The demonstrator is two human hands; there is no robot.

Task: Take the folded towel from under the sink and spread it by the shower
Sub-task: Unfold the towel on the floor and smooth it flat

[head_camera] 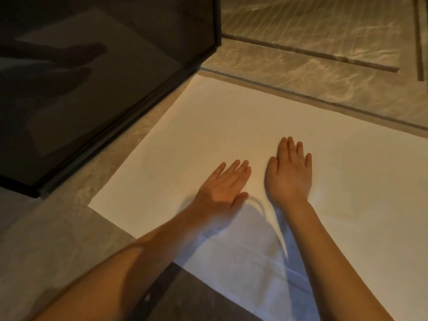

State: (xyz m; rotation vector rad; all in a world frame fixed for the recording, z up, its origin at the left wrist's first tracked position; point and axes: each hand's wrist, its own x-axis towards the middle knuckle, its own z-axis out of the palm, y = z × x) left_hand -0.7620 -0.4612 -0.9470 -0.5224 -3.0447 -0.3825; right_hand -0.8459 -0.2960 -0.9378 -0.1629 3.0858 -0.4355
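A white towel (208, 126) lies unfolded and flat on the stone floor, its far edge along the shower threshold. My left hand (223, 184) rests palm down on the towel's middle, fingers nearly together, holding nothing. Just to its right, my right hand (289, 169) also lies flat on the cloth with fingers spread a little. A small ridge of fabric rises between my two wrists. The towel's right side runs out of the frame.
A dark glass shower door (104, 77) with a black frame stands at the left, its corner post (217, 22) at the top middle. A drain slot (312, 53) crosses the marbled shower floor beyond. Grey floor tile (46, 239) lies at the near left.
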